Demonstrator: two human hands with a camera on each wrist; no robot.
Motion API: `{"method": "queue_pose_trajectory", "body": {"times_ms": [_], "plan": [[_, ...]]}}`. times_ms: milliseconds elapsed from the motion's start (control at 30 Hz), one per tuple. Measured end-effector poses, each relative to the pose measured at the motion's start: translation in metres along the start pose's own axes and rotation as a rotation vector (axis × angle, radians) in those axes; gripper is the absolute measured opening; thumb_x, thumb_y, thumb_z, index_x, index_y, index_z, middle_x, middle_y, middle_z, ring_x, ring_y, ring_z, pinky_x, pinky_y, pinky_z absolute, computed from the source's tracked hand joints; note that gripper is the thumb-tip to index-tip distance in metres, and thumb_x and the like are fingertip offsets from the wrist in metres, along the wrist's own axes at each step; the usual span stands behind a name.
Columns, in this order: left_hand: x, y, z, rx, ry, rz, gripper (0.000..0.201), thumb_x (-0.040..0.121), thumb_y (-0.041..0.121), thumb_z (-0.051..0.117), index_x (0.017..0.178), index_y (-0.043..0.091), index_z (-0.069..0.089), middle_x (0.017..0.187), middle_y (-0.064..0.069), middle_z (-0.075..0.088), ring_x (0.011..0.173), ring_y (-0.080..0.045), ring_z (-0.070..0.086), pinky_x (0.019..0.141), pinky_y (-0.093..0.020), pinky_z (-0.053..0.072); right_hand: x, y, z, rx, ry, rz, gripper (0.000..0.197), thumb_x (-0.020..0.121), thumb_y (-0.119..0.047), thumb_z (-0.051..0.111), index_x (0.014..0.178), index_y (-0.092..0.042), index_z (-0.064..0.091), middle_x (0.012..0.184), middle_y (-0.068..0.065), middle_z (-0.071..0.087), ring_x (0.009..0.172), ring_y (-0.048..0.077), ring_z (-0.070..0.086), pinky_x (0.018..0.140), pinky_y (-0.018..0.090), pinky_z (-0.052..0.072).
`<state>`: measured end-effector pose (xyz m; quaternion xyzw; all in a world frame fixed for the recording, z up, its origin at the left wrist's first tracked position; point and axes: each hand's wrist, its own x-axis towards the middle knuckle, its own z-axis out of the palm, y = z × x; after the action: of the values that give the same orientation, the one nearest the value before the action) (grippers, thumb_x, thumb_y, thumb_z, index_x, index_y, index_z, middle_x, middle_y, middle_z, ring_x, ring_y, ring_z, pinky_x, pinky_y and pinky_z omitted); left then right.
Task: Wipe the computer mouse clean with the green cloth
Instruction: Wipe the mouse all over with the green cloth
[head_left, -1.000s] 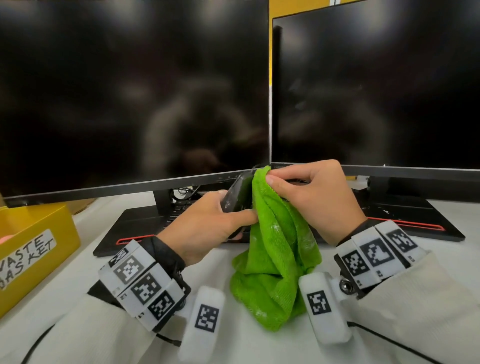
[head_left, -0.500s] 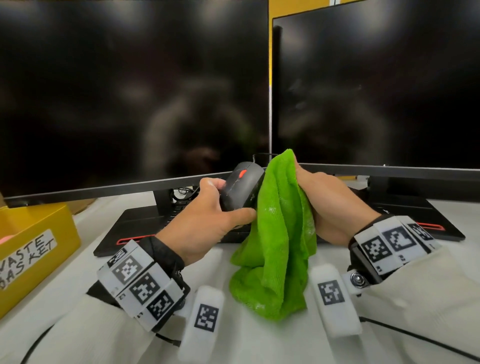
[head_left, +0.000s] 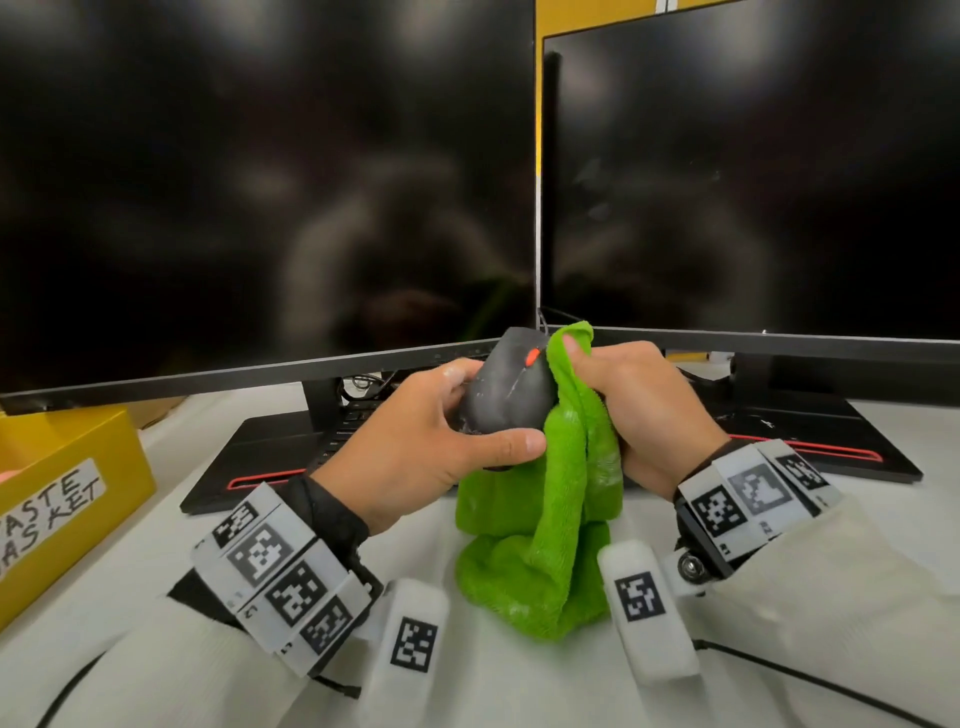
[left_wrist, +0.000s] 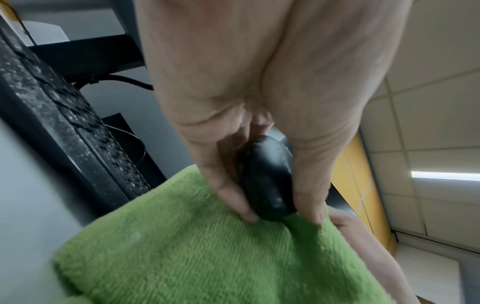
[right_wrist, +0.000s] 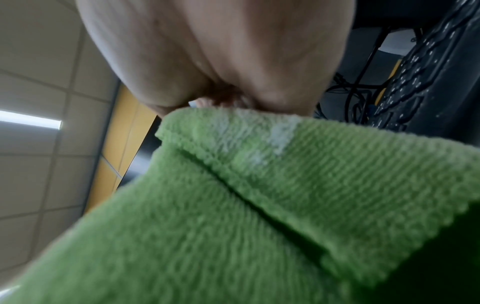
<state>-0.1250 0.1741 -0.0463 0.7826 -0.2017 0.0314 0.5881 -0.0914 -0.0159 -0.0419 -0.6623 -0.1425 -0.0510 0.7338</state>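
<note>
A black computer mouse (head_left: 506, 389) with an orange scroll wheel is held up off the desk, its top facing me and smeared with whitish marks. My left hand (head_left: 441, 431) grips it, thumb below and fingers behind; the left wrist view shows the mouse (left_wrist: 267, 181) between thumb and fingers. My right hand (head_left: 639, 410) grips the green cloth (head_left: 550, 499) and presses it against the mouse's right side. The cloth hangs down to the table and fills the right wrist view as a green cloth (right_wrist: 259, 205) with white residue.
Two dark monitors (head_left: 260, 182) stand right behind the hands, their black bases (head_left: 270, 457) on the white table. A keyboard (left_wrist: 64, 115) lies under the left monitor. A yellow box (head_left: 62, 493) labelled waste basket sits at the left edge.
The mouse has turned from edge-on to top-up and risen slightly. My right hand has swung from over the cloth to its right side, wiping along the mouse.
</note>
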Motion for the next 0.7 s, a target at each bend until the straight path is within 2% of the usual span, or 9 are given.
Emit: {"method": "queue_pose_trajectory", "body": {"times_ms": [67,133,200,300,367,433,500,600,700], "plan": [[0.0,-0.001,0.0,-0.015,-0.015,0.001,0.044,0.088,0.005,0.079,0.13,0.008,0.066,0.122,-0.007,0.078,0.116,-0.023,0.074,0.099,-0.037,0.061,0.001,0.004,-0.002,0.012,-0.062,0.0,0.048,0.098,-0.023,0.06,0.105,0.024,0.058,0.091,0.031,0.064,0.079,0.041,0.059,0.075,0.051,0.052],[0.001,-0.003,-0.002,-0.061,-0.025,-0.012,0.041,0.092,0.006,0.075,0.132,0.008,0.066,0.123,-0.012,0.078,0.116,-0.029,0.074,0.1,-0.048,0.06,-0.003,0.003,-0.003,0.013,-0.179,0.009,0.03,0.095,-0.009,0.062,0.118,0.01,0.065,0.108,0.033,0.07,0.096,0.042,0.069,0.088,0.053,0.058],[0.001,-0.004,-0.003,-0.076,-0.035,-0.016,0.041,0.093,0.007,0.074,0.133,0.01,0.066,0.124,-0.015,0.077,0.116,-0.034,0.074,0.101,-0.058,0.058,-0.004,0.004,-0.005,0.012,-0.256,0.012,0.036,0.09,0.004,0.063,0.126,0.005,0.062,0.116,0.032,0.068,0.108,0.046,0.068,0.093,0.056,0.056],[0.001,-0.005,-0.002,-0.047,-0.039,0.014,0.048,0.09,0.005,0.077,0.136,0.012,0.065,0.126,-0.012,0.076,0.119,-0.031,0.072,0.104,-0.056,0.056,-0.003,0.007,-0.004,-0.015,-0.145,0.015,0.028,0.086,0.007,0.067,0.114,0.006,0.069,0.112,0.032,0.07,0.107,0.047,0.067,0.094,0.058,0.055],[0.002,-0.006,-0.001,-0.019,-0.042,0.044,0.055,0.087,0.003,0.081,0.138,0.013,0.064,0.127,-0.01,0.076,0.122,-0.028,0.071,0.106,-0.054,0.056,0.0,0.006,-0.001,-0.043,-0.021,0.006,0.017,0.087,-0.003,0.07,0.098,0.009,0.072,0.097,0.03,0.072,0.089,0.043,0.07,0.085,0.055,0.057],[0.003,-0.007,0.001,-0.019,-0.06,0.058,0.059,0.086,0.0,0.081,0.141,0.014,0.062,0.131,-0.008,0.074,0.125,-0.027,0.069,0.109,-0.052,0.054,0.004,0.007,-0.001,-0.071,0.133,-0.01,0.037,0.091,-0.021,0.071,0.08,0.014,0.065,0.073,0.024,0.06,0.066,0.033,0.058,0.065,0.044,0.05],[0.003,-0.007,0.003,-0.022,-0.071,0.066,0.06,0.086,-0.001,0.08,0.141,0.013,0.062,0.132,-0.008,0.074,0.127,-0.025,0.068,0.111,-0.049,0.053,0.008,0.007,-0.002,-0.063,0.208,-0.031,0.048,0.095,-0.031,0.066,0.078,0.013,0.061,0.069,0.019,0.049,0.062,0.029,0.046,0.059,0.04,0.04],[0.003,-0.006,0.001,-0.045,-0.031,0.065,0.058,0.086,-0.002,0.079,0.14,0.014,0.063,0.128,-0.006,0.076,0.122,-0.025,0.071,0.105,-0.045,0.058,0.008,0.011,-0.005,0.036,0.048,-0.04,0.049,0.092,-0.024,0.066,0.094,0.024,0.057,0.081,0.025,0.056,0.072,0.035,0.054,0.069,0.05,0.049],[0.003,-0.008,-0.001,-0.07,0.0,0.062,0.052,0.088,-0.001,0.079,0.136,0.014,0.065,0.123,-0.01,0.078,0.117,-0.029,0.074,0.101,-0.054,0.059,0.001,0.014,-0.003,-0.01,-0.152,-0.033,0.03,0.084,-0.004,0.073,0.112,0.006,0.066,0.103,0.031,0.07,0.092,0.042,0.07,0.087,0.056,0.057]]}}
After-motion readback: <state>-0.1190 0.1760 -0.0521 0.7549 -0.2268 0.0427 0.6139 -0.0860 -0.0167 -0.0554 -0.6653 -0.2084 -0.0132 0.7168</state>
